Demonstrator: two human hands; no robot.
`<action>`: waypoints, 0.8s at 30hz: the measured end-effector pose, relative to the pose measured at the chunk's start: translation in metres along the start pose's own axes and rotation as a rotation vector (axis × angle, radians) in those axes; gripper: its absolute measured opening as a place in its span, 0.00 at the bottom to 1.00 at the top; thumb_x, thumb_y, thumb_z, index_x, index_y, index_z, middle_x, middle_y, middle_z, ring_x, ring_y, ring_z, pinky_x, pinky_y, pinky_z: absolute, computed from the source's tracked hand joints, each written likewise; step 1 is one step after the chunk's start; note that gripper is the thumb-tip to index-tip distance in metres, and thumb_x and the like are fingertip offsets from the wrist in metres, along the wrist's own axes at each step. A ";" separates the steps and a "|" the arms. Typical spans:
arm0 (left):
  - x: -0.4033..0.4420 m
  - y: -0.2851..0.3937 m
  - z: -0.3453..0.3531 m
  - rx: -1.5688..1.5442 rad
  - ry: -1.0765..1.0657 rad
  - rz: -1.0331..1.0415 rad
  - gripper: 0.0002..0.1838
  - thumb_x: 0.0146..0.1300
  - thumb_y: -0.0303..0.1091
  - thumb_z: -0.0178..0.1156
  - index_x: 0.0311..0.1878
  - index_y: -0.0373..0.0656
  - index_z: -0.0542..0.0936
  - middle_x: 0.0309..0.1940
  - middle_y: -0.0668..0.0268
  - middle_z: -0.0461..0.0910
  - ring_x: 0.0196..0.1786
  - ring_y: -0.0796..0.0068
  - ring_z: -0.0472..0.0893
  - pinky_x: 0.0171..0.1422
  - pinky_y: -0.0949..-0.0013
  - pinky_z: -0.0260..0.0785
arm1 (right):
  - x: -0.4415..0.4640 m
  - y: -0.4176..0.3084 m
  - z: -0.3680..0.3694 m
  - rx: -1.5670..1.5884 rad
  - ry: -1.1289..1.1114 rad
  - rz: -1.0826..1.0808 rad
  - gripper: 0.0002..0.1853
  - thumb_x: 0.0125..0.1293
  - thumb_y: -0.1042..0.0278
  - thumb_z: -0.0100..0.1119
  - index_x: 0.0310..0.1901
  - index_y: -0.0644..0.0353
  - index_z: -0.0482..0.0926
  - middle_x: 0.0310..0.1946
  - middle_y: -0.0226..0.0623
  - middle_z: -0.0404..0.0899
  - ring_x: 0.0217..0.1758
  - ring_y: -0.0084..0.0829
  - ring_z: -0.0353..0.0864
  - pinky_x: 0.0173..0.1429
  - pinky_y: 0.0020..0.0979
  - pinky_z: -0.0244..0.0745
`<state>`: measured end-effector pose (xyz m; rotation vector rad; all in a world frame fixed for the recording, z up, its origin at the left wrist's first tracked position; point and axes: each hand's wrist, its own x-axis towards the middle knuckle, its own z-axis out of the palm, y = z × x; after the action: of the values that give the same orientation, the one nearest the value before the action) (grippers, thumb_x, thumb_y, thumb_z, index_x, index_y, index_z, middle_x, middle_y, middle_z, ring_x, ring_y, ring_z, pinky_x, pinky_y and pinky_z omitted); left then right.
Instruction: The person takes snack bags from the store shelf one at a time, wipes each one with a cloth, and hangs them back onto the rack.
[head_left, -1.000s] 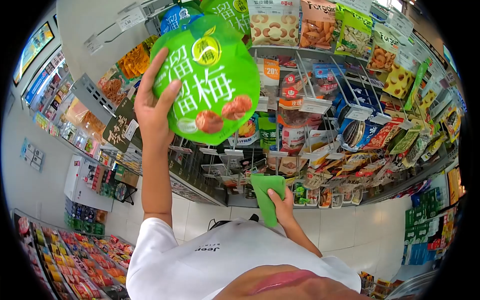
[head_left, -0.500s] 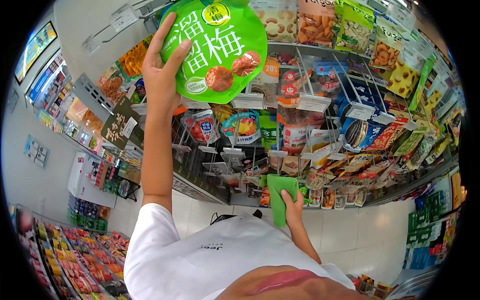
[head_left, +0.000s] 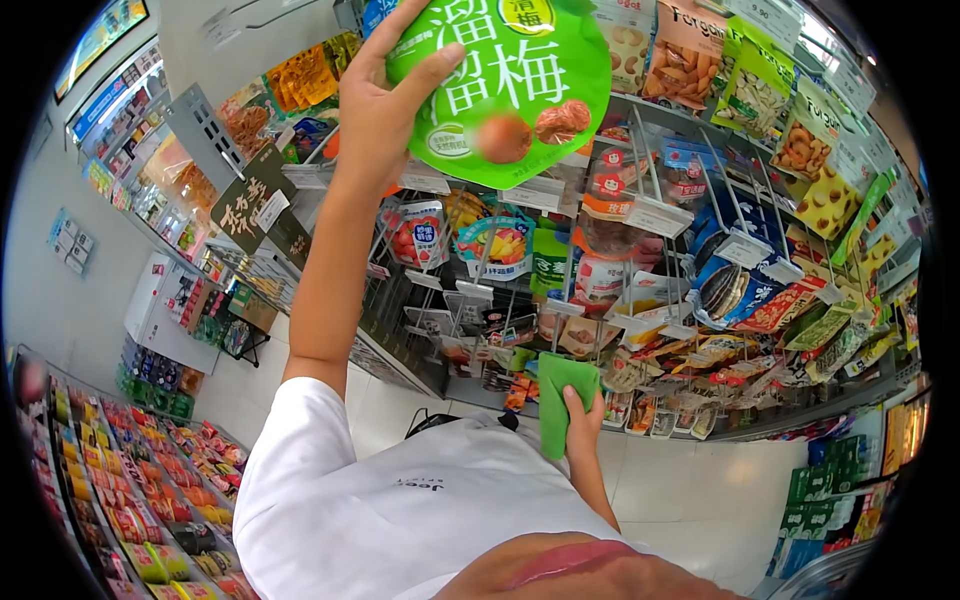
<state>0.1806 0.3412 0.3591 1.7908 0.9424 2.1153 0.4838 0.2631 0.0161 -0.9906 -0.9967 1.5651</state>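
Observation:
My left hand is raised at the upper left and grips the left edge of a bright green bag of dried plums, thumb across its front. The bag's top runs out of view; whether it hangs on a hook is hidden. Low in front of my body, my right hand is closed on a folded green cloth, thumb on top. Behind the plum bag, small snack pouches hang on the rack.
Metal hooks with price tags jut out from the snack rack. Bags of nuts hang at upper right. A dark sign board stands left of my forearm. Another shelf of packets is at lower left, above pale floor tiles.
The view has shifted, so the rack and the plum bag sit farther right, with the bag slightly higher. Both hands keep their holds on the bag and the cloth.

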 end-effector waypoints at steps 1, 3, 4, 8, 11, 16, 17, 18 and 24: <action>-0.001 -0.001 0.000 0.010 0.003 0.000 0.36 0.68 0.22 0.67 0.79 0.35 0.66 0.70 0.56 0.75 0.65 0.73 0.78 0.69 0.69 0.72 | 0.000 0.001 -0.002 -0.014 -0.003 0.021 0.18 0.72 0.66 0.66 0.60 0.63 0.78 0.51 0.35 0.84 0.47 0.25 0.84 0.50 0.28 0.81; -0.004 0.009 0.007 0.052 0.025 -0.004 0.36 0.68 0.22 0.67 0.78 0.36 0.66 0.69 0.57 0.75 0.65 0.73 0.77 0.70 0.69 0.71 | 0.001 0.006 -0.006 -0.017 0.001 0.005 0.19 0.72 0.65 0.66 0.60 0.64 0.78 0.51 0.36 0.84 0.47 0.25 0.84 0.50 0.28 0.81; -0.004 0.007 0.006 0.028 0.039 0.026 0.37 0.68 0.22 0.67 0.79 0.36 0.66 0.69 0.57 0.75 0.65 0.73 0.77 0.70 0.69 0.71 | 0.002 0.008 -0.008 -0.016 0.006 -0.004 0.19 0.73 0.65 0.66 0.60 0.64 0.78 0.51 0.36 0.84 0.47 0.26 0.84 0.50 0.28 0.81; -0.001 0.004 0.005 -0.019 0.068 0.085 0.37 0.67 0.21 0.67 0.78 0.35 0.66 0.69 0.57 0.75 0.65 0.73 0.78 0.70 0.70 0.71 | 0.005 0.012 -0.013 -0.062 0.007 -0.039 0.19 0.73 0.65 0.66 0.60 0.65 0.78 0.51 0.36 0.84 0.48 0.26 0.84 0.51 0.29 0.80; 0.001 0.008 0.005 -0.004 0.051 0.033 0.36 0.67 0.21 0.66 0.78 0.35 0.67 0.69 0.57 0.75 0.64 0.73 0.78 0.69 0.70 0.72 | 0.005 0.011 -0.013 -0.054 -0.004 -0.032 0.19 0.73 0.65 0.66 0.60 0.65 0.78 0.51 0.36 0.84 0.49 0.26 0.84 0.52 0.29 0.80; 0.004 0.006 0.007 0.020 0.052 -0.059 0.36 0.66 0.21 0.67 0.77 0.34 0.68 0.67 0.57 0.77 0.63 0.73 0.79 0.68 0.70 0.73 | 0.004 0.008 -0.014 -0.042 -0.025 -0.029 0.20 0.73 0.65 0.66 0.61 0.64 0.77 0.52 0.36 0.84 0.50 0.26 0.83 0.52 0.29 0.80; 0.006 0.009 0.010 0.031 0.065 -0.058 0.36 0.66 0.22 0.68 0.77 0.35 0.69 0.67 0.57 0.77 0.62 0.73 0.79 0.67 0.70 0.74 | 0.004 0.008 -0.015 -0.040 -0.015 -0.022 0.20 0.73 0.65 0.66 0.62 0.64 0.77 0.52 0.36 0.84 0.49 0.26 0.83 0.52 0.29 0.80; 0.006 0.010 0.012 0.041 0.080 -0.057 0.36 0.66 0.22 0.68 0.77 0.35 0.69 0.66 0.57 0.78 0.62 0.72 0.80 0.66 0.70 0.74 | 0.003 0.009 -0.016 -0.040 -0.006 -0.015 0.20 0.73 0.65 0.66 0.62 0.64 0.77 0.53 0.36 0.84 0.49 0.26 0.83 0.52 0.29 0.80; 0.033 -0.002 0.004 0.315 0.017 -0.101 0.31 0.65 0.27 0.70 0.72 0.40 0.74 0.62 0.56 0.80 0.61 0.72 0.81 0.65 0.69 0.75 | 0.004 0.014 -0.022 -0.020 0.015 0.016 0.19 0.72 0.66 0.67 0.59 0.64 0.78 0.50 0.34 0.84 0.49 0.24 0.82 0.52 0.28 0.79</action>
<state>0.1757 0.3622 0.3848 1.8184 1.4052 2.0122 0.4997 0.2673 -0.0044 -1.0245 -0.9978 1.5611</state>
